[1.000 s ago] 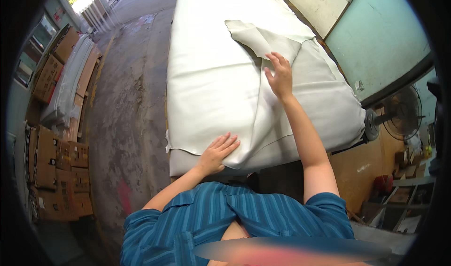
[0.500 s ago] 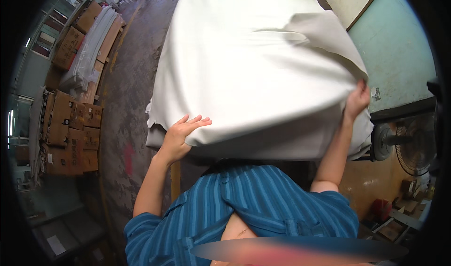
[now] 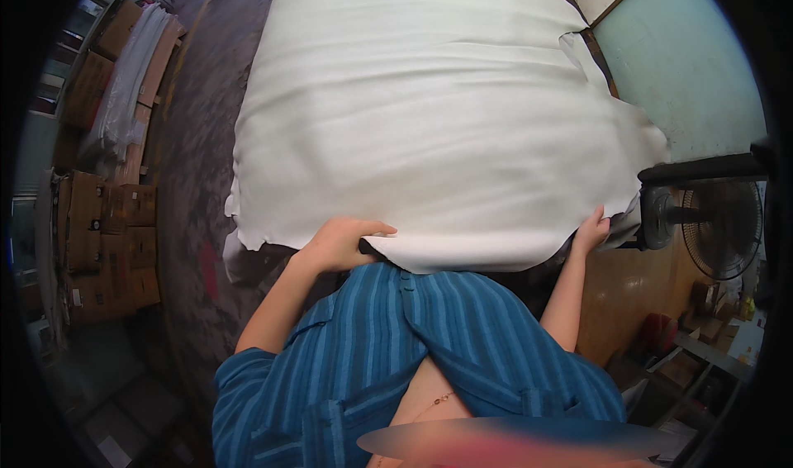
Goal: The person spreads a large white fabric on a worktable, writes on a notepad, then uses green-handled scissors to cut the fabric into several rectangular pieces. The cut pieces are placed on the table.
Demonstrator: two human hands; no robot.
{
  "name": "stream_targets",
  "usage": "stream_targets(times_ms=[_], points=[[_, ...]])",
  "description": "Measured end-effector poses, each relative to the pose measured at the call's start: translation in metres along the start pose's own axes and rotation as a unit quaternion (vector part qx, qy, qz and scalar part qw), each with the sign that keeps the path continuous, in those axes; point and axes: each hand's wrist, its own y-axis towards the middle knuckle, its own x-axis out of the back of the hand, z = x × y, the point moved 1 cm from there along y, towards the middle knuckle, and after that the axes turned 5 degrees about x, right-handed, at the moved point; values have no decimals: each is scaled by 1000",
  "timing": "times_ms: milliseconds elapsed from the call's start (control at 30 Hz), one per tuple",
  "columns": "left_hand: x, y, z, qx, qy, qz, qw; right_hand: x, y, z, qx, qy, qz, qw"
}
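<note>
A large white sheet of leather-like material lies spread over a wide surface in front of me, its outline uneven and light wrinkles running across it. My left hand is closed on the near edge, left of the middle, with the index finger stretched along the top and the other fingers partly hidden. Near the right corner, my right hand pinches the same edge. Between the hands the edge sags close to my body. Below the left corner, another pale layer hangs out.
A black fan stands at the right, beside a pale green panel. Cardboard boxes and a plastic-wrapped stack line the left side beyond the dark floor. Clutter with a red object sits at lower right.
The raised sheet has come down and lies flatter, its far-right fold mostly opened out. My right hand has moved down and toward me; my left hand has shifted slightly right and closed on the edge.
</note>
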Motion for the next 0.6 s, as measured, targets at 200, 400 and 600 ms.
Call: stream_targets(times_ms=[200,400,600], points=[[12,11,-18,-163,36,-9,986,5,-17,8,19,163,20,986],[2,25,-6,-126,-30,142,981,39,-63,5,-40,210,-43,976],[16,57,54,57,-327,-221,917,75,-119,18,-107,185,-64,975]])
